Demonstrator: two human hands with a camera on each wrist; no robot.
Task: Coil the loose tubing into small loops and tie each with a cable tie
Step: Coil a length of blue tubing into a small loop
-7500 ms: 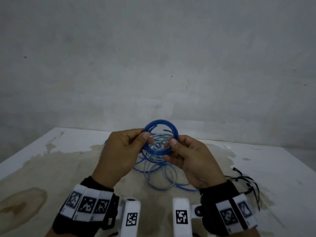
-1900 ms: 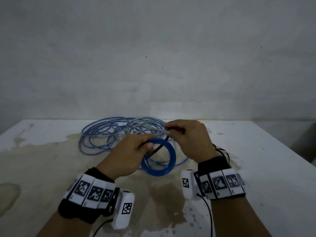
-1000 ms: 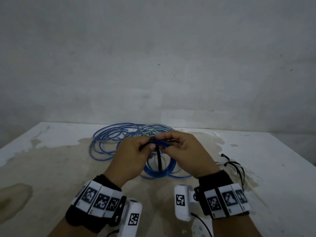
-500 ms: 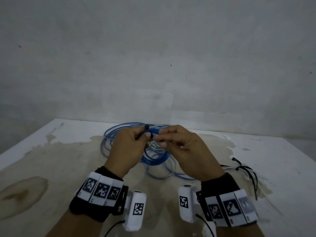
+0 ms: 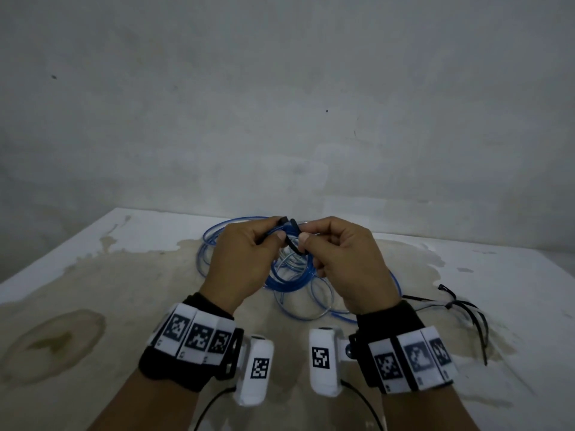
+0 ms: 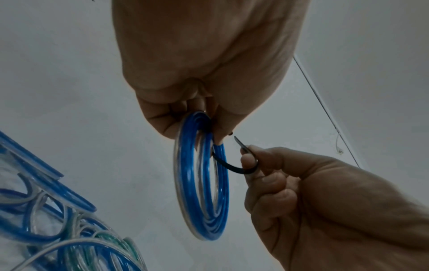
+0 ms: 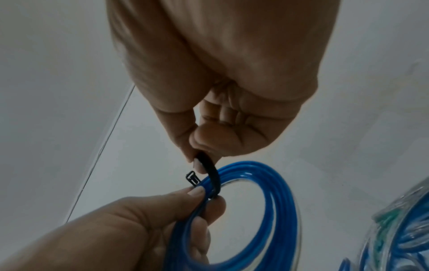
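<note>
Where tubing tangle [image 5: 236, 241] sprawls, spare ties [image 5: 463, 309] beside.

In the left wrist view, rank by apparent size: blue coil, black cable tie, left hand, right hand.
1. left hand and right hand: alike, both near the camera, so unranked
2. blue coil
3. black cable tie, a thin strip partly hidden by fingers

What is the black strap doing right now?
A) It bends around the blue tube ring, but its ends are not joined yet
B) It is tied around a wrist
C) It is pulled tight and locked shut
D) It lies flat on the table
A: the black strap curves over the blue tube ring, and its pointed tip, pinched by the right hand, is still free of the open buckle.
</note>
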